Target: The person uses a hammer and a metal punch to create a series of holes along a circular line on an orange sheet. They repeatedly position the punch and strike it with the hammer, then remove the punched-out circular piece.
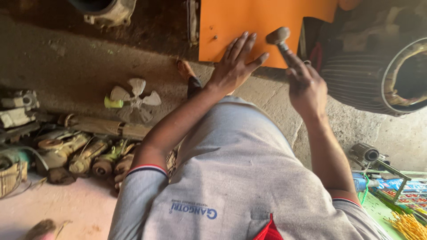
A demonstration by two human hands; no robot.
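Observation:
An orange metal sheet lies flat at the top middle. My left hand rests on its lower edge with fingers spread, pressing it down. My right hand is closed around the handle of a small hammer, whose grey head hovers over the sheet's lower right edge, just right of my left fingertips. My grey shirt fills the lower middle of the view.
A large ribbed motor casing stands at the right. A small white fan blade lies on the concrete floor at left, above a row of old motor rotors and coils. Yellow ties and a small motor sit at lower right.

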